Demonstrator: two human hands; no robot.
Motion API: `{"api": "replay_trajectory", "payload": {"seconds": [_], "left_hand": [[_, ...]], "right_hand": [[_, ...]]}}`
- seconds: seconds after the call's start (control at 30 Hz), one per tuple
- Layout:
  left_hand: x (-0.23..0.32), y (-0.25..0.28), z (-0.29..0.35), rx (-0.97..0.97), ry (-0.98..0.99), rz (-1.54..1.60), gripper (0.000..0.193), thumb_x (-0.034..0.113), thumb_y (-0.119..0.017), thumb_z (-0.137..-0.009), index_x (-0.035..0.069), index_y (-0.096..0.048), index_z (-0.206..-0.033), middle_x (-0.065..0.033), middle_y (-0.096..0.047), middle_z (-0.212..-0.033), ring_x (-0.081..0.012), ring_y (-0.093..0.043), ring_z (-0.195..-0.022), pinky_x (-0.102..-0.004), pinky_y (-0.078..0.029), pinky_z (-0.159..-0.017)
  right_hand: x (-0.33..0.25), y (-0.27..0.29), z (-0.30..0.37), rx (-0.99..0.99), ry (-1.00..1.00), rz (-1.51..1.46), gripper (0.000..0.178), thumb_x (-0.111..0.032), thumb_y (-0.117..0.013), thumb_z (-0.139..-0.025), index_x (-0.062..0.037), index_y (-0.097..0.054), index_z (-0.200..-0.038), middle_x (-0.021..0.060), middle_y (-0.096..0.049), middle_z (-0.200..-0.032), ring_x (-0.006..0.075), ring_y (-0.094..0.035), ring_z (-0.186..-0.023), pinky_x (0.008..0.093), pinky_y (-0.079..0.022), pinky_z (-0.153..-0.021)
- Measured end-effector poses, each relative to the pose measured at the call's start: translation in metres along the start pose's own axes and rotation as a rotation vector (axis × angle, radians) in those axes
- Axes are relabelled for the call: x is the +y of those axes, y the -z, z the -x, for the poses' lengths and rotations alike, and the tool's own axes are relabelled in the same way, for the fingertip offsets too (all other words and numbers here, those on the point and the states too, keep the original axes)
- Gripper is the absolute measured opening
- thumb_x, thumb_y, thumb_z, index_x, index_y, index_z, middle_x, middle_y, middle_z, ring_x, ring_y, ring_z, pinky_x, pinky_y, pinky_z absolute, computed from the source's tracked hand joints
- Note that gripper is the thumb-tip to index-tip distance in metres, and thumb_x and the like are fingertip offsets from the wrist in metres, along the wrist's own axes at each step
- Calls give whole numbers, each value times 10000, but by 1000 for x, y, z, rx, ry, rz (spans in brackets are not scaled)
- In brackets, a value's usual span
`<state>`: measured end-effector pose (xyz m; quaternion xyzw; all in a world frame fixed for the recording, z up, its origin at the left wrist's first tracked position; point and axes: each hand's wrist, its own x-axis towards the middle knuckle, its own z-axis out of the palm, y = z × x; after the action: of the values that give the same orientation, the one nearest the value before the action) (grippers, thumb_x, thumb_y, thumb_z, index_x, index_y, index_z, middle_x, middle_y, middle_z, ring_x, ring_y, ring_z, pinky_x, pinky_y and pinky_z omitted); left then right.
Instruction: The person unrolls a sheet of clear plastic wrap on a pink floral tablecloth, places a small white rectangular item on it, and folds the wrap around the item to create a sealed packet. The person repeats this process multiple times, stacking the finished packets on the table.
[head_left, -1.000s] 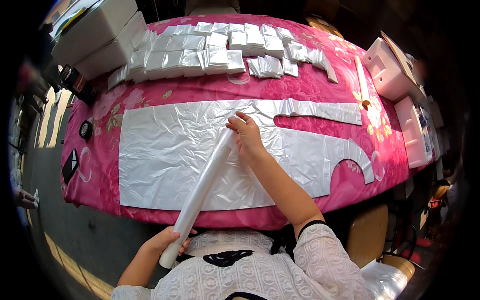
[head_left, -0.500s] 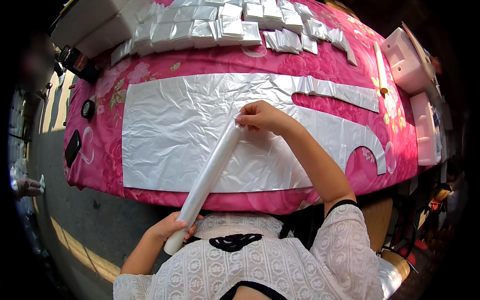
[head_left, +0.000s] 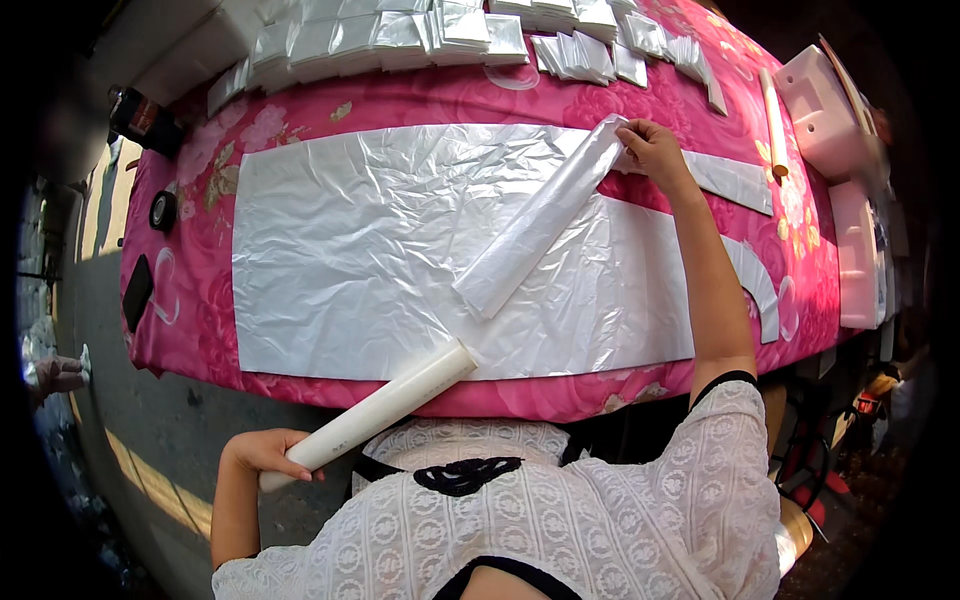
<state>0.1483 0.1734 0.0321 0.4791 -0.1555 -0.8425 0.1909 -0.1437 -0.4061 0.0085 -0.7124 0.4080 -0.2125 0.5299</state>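
Observation:
My left hand [head_left: 272, 455] is closed around the lower end of a white tube [head_left: 385, 402], which slants up over the near table edge. Its far end hangs above a large sheet of thin, crinkled silvery-white plastic film [head_left: 330, 240] spread flat, with curved cut-outs at its right side. My right hand [head_left: 652, 152], fingers pinched together, grips the upper end of a flattened sleeve of plastic film [head_left: 545, 222]. That sleeve slopes down to the left over the sheet, its lower end apart from the tube.
A pink floral tablecloth [head_left: 400, 95] covers the table. Stacks of folded film packets [head_left: 340, 45] line the back. A dark bottle [head_left: 148, 122], a tape roll [head_left: 163, 210] and a black phone [head_left: 138, 292] lie at left. At right are another tube [head_left: 774, 125] and foam boxes [head_left: 815, 95].
The film sleeve has come off the white tube. My right hand has moved up and to the right with it; my left hand has drawn the tube down and left.

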Motion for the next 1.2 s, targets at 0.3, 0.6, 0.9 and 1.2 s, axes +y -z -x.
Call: {"api": "replay_trajectory", "payload": {"seconds": [0.3,0.6,0.9,1.2], "left_hand": [[202,-51,-79,726,-478,-1434,486,264,-747,-655,60,-569,-1058,-99,-625,-940,-280,-602,-872,-381,-472,-758],[149,-66,-146,557,-1002,-1684,716,481,-556,-794,-59,-425,-1246,-218,-400,-1322,-341,-369,-1246,-438,-285,-1041],[133,-78,-157,607,-867,-1805,833,601,-474,-787,-49,-377,-1299,-243,-314,-1391,-355,-292,-1307,-458,-214,-1070],[111,-106,-168,764,-805,-1745,840,619,-493,-762,0,-382,-1319,-249,-280,-1408,-367,-242,-1330,-468,-180,-1076]], "right_hand": [[-37,-88,8,-258,147,61,126,-131,-592,-874,-11,-628,-872,-53,-522,-696,26,-438,-617,192,-366,-542],[-48,-100,0,-344,104,225,137,-126,-599,-837,8,-628,-834,3,-542,-636,68,-449,-606,258,-403,-568],[-70,-88,29,8,246,214,490,-259,-616,-837,2,-492,-1233,193,-503,-1223,243,-584,-946,326,-475,-803],[-50,-111,188,-199,546,653,515,-71,-659,-726,-105,-533,-1224,97,-581,-1115,296,-549,-987,372,-455,-845]]}}
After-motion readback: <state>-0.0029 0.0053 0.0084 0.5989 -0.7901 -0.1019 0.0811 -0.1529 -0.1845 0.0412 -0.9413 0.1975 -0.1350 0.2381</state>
